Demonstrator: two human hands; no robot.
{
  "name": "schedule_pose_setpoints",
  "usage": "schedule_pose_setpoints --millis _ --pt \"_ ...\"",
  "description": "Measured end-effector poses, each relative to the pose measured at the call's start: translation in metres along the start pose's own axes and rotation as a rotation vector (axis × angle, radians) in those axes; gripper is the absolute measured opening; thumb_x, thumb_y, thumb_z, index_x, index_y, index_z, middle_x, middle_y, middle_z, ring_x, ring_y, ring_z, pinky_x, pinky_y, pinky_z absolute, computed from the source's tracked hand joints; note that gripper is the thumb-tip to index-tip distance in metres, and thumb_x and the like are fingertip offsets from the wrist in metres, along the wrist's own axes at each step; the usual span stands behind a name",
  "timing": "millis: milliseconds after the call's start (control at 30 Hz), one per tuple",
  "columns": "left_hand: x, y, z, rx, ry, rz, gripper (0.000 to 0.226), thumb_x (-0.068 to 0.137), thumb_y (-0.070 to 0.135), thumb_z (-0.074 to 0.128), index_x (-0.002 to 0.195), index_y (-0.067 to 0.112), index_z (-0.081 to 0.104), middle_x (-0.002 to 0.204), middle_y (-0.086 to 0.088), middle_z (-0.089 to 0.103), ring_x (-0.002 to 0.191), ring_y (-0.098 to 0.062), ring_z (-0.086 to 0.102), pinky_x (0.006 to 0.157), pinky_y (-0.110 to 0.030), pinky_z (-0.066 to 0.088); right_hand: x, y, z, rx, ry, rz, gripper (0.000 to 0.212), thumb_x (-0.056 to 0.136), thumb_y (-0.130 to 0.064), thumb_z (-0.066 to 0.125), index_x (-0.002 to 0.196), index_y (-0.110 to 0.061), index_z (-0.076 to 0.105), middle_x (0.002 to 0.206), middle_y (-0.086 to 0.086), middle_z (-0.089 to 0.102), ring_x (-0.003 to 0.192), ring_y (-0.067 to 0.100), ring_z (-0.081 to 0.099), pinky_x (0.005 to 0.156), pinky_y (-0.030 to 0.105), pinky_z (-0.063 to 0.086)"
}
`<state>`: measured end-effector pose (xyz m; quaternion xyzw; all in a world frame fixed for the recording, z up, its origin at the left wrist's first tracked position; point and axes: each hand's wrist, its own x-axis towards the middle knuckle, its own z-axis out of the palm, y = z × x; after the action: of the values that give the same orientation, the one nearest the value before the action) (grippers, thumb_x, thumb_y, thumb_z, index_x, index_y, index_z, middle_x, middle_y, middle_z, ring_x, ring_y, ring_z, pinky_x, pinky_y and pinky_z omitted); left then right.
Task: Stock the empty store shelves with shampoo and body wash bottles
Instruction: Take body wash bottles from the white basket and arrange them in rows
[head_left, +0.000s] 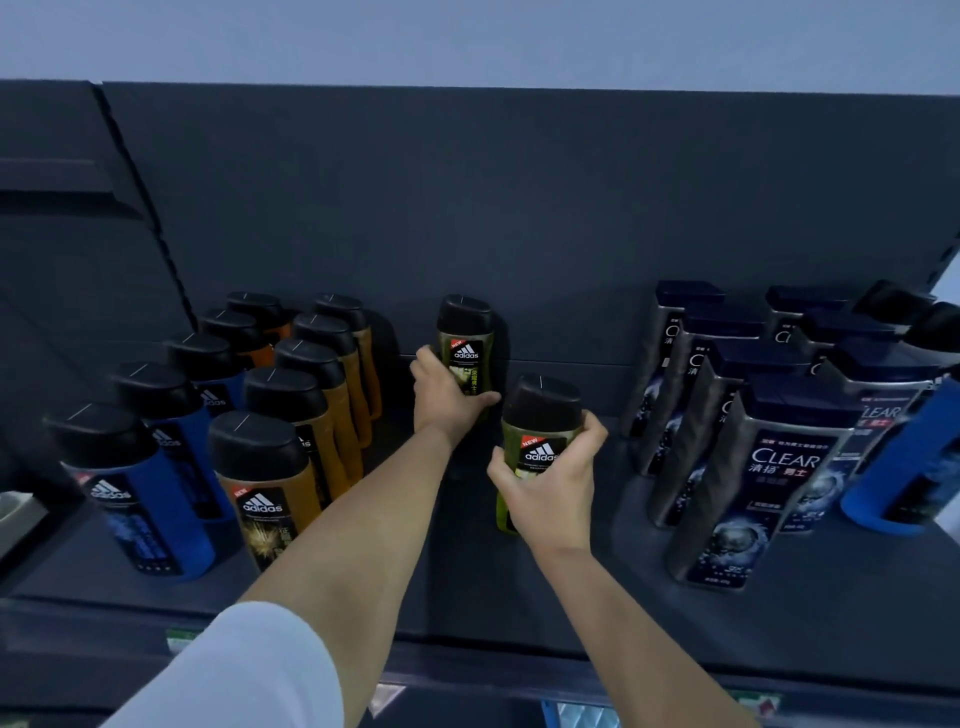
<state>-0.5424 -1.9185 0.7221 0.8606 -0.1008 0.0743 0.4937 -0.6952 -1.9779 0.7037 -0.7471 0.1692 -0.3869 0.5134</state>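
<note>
Head view: your left hand (447, 397) grips the back green bottle (466, 345), upright near the shelf (457, 597) back wall. Your right hand (550, 486) grips the front green bottle (540, 421) just beside it, btwn orange bottles (311, 395) & Clear bottles (769, 467).

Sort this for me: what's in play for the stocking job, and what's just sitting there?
In play:
left hand, gripping the rear green bottle
right hand, gripping the front green bottle
shelf

Just sitting:
blue bottles, standing in a row
orange bottles, standing in a row
Clear bottles, standing in rows
back panel
</note>
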Motion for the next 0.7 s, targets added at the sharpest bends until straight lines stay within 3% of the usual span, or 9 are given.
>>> schedule_pose_setpoints --millis 133,233,400,533,700 --pt "-0.012 -0.007 -0.004 0.024 -0.019 -0.090 0.101 0.066 0.025 0.087 0.140 0.010 0.021 0.143 -0.014 0.030 0.131 -0.033 0.039 0.107 -0.048 0.040 0.001 -0.002 0.001 -0.012 0.000 -0.009 0.080 0.069 -0.014 0.082 0.129 -0.011 0.030 0.108 -0.003 0.050 0.094 0.016 0.055 0.078 0.027 0.047" --pt "-0.025 -0.005 -0.005 -0.025 0.014 -0.117 0.090 0.073 0.019 0.083 0.140 0.007 0.025 0.144 -0.015 0.031 0.131 -0.033 0.040 0.106 -0.041 0.040 -0.001 -0.002 0.002 -0.004 0.011 -0.022 0.082 0.069 -0.013 0.082 0.131 -0.007 0.029 0.112 0.003 0.051 0.095 0.018 0.055 0.078 0.030 0.049" --pt "-0.059 0.000 -0.014 -0.153 0.032 -0.098 0.063 0.083 0.007 0.071 0.133 0.009 0.033 0.136 -0.011 0.036 0.117 -0.023 0.048 0.089 -0.023 0.039 -0.002 -0.004 0.000 0.013 0.005 -0.042 0.080 0.069 -0.012 0.082 0.129 -0.009 0.029 0.110 0.001 0.050 0.093 0.015 0.055 0.076 0.026 0.046" --pt "-0.087 -0.005 -0.029 -0.210 -0.158 0.018 0.052 0.085 0.002 0.064 0.125 0.023 0.040 0.130 0.001 0.047 0.122 -0.015 0.049 0.102 -0.028 0.043 -0.003 -0.004 -0.002 0.020 -0.026 -0.050 0.082 0.071 -0.014 0.083 0.130 -0.009 0.027 0.111 0.000 0.048 0.096 0.015 0.054 0.078 0.026 0.046" --pt "-0.117 -0.003 -0.057 -0.051 -0.419 0.296 0.074 0.078 0.001 0.065 0.138 0.029 0.034 0.131 0.006 0.053 0.123 -0.007 0.050 0.101 -0.028 0.047 -0.002 -0.004 -0.006 -0.018 -0.067 -0.093 0.085 0.072 -0.017 0.084 0.132 -0.005 0.025 0.111 0.000 0.048 0.097 0.015 0.055 0.077 0.023 0.046"
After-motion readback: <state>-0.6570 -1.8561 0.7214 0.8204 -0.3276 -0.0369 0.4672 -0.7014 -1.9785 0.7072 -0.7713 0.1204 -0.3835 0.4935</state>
